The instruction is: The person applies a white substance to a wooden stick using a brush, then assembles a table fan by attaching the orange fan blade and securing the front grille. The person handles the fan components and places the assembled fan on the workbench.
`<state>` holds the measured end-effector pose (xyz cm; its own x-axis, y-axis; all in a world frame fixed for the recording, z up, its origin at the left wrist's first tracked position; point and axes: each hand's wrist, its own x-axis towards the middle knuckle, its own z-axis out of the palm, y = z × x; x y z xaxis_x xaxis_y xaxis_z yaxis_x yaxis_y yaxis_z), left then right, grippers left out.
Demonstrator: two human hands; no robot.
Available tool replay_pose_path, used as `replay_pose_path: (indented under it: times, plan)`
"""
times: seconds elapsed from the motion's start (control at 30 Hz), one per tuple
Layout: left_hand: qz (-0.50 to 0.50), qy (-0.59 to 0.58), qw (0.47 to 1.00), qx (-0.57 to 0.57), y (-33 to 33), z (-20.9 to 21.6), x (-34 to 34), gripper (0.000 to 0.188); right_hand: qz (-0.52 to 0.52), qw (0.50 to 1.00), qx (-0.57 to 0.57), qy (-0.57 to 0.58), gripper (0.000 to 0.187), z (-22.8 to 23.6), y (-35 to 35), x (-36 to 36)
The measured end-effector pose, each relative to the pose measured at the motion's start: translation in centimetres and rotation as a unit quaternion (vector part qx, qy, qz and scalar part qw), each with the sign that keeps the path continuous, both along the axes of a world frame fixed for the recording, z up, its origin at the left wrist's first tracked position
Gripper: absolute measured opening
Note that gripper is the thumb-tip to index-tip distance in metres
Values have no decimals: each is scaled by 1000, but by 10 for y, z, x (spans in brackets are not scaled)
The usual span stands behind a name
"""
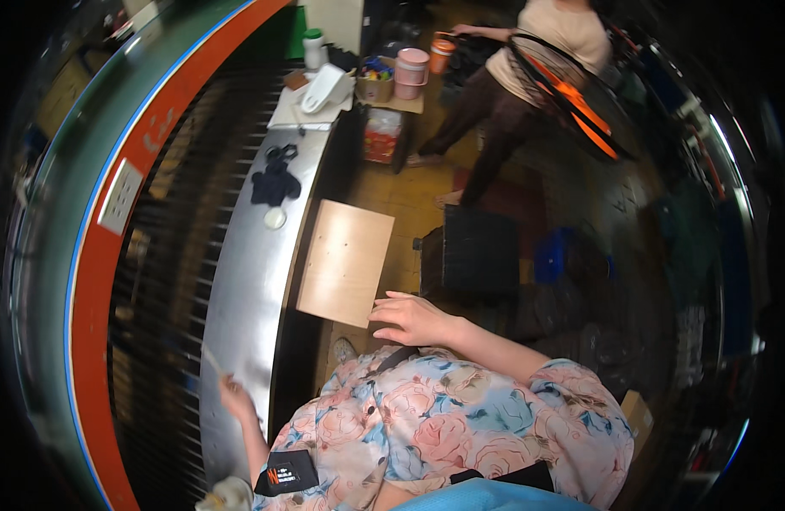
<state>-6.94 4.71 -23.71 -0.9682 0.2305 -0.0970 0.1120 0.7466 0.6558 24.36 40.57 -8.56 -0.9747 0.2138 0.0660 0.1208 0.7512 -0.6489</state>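
Note:
My left hand is over the near part of a long metal ledge, its fingers closed on a thin pale stick that points away toward the dark slats. The stick's exact kind is too blurred to tell. In front of my body, my right hand is open with its fingers stretched out. Its fingertips are at the near right corner of a light wooden board with a few small dark holes; whether they touch it, I cannot tell. Farther along the ledge lie dark gloves and a round whitish lid.
An orange frame borders a dark slatted bed on the left. At the far end stand a white plastic holder, a green-capped bottle and a pink bucket. Beyond the black box, a person carries a black-and-orange hoop.

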Motion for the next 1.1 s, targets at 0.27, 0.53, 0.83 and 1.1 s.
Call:
replay_pose_path:
  times: [0.27,0.53,0.83,1.1]
  plan:
    - [120,122,937,-304,-79,-69,-32,30,-460,829,-289,128,40,18,98,91]
    - [157,123,951,-236,63,-55,-28,31,-599,641,-343,336,75,123,252,211]
    - [62,-28,996,56,237,-50,-52,31,-625,590,-353,371,128,186,430,267]
    - [-444,-21,874,198,585,85,21,26,-571,577,-439,385,111,159,521,294]
